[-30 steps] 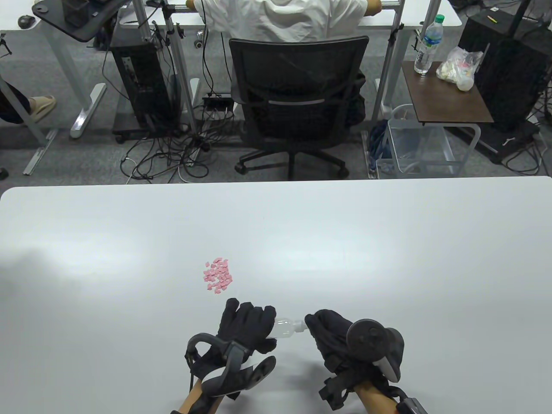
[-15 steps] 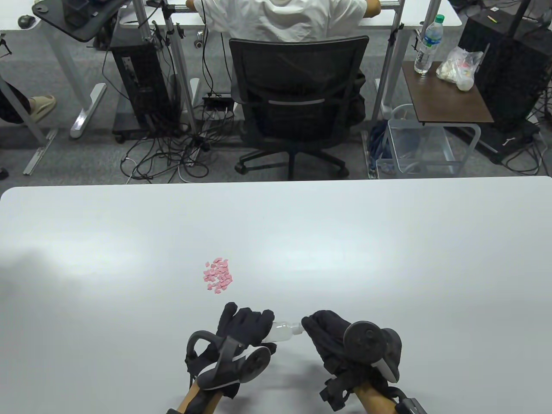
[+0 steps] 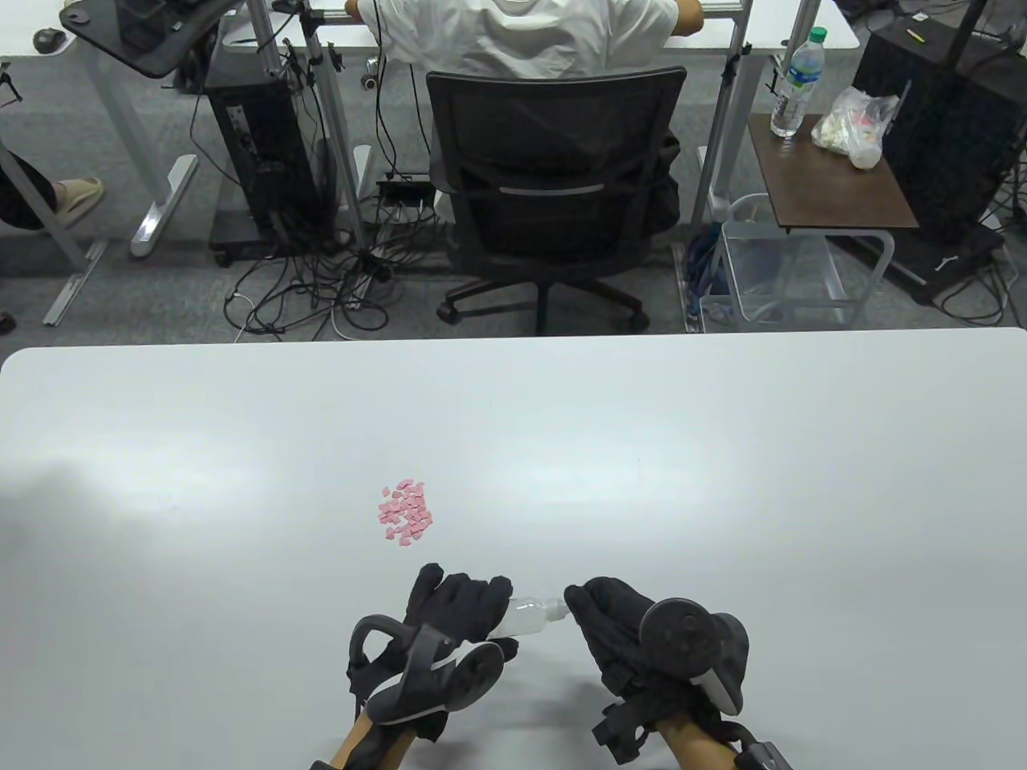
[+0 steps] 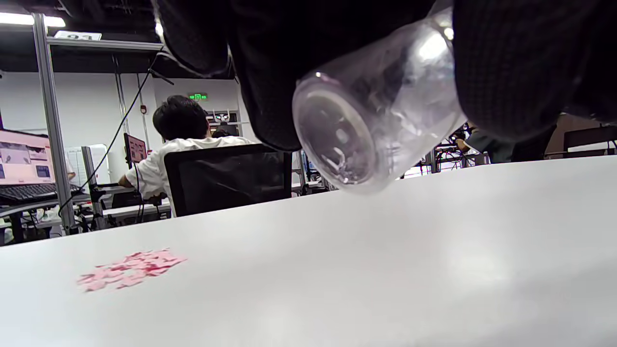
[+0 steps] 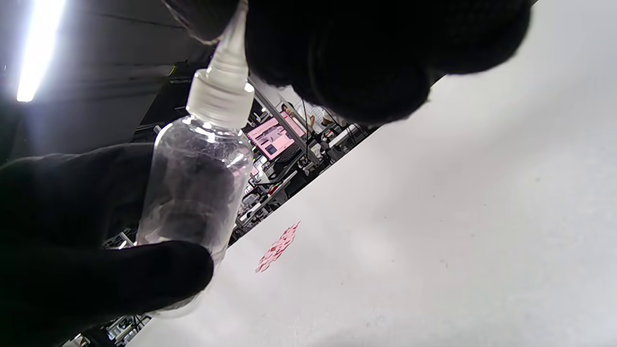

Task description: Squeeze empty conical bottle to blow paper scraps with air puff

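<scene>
My left hand (image 3: 457,609) grips the body of a clear empty bottle (image 3: 525,615) held sideways just above the white table (image 3: 722,481), its white nozzle cap (image 3: 556,610) pointing right. My right hand (image 3: 598,613) pinches the tip of that nozzle. In the left wrist view the bottle's round base (image 4: 337,140) faces the camera between my gloved fingers. In the right wrist view the cap (image 5: 221,99) runs up into my right fingers. A small heap of pink paper scraps (image 3: 406,513) lies on the table beyond my left hand, also in the left wrist view (image 4: 130,267).
The table's far edge (image 3: 513,337) runs across the middle of the table view. Behind it a person sits in a black office chair (image 3: 554,184), with desks, cables and a side table (image 3: 826,168) around.
My left hand has rolled slightly, its tracker swinging right and down. The bottle and my right hand stay almost where they were. The scraps have not moved.
</scene>
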`<state>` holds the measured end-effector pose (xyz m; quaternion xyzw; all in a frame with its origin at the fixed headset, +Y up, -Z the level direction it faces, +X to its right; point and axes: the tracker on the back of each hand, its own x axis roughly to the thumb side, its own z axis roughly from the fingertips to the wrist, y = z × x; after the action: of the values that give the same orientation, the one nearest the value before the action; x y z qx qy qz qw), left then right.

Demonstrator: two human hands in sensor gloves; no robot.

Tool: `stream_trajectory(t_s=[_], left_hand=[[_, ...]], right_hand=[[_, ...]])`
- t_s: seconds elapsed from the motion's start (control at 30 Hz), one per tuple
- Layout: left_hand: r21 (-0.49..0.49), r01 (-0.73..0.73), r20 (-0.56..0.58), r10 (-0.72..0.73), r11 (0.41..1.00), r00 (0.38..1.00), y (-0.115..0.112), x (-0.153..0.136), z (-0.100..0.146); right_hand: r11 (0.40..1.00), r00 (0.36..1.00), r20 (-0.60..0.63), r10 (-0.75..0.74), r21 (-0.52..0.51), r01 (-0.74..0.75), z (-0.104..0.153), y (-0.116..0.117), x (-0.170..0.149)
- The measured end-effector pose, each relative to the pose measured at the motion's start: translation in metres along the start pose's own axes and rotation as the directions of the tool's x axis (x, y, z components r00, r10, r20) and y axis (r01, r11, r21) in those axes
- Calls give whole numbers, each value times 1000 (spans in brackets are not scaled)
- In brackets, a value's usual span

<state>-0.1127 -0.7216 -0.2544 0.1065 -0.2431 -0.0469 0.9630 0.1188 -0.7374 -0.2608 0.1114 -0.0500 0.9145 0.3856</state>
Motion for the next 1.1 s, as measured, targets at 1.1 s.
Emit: stream_trajectory(t_s=[1.1], left_hand=[[2,47,-17,-47,999,999,-4,-2,0]], right_hand=[[999,1000,-5,-14,38,15,-1,4,5]])
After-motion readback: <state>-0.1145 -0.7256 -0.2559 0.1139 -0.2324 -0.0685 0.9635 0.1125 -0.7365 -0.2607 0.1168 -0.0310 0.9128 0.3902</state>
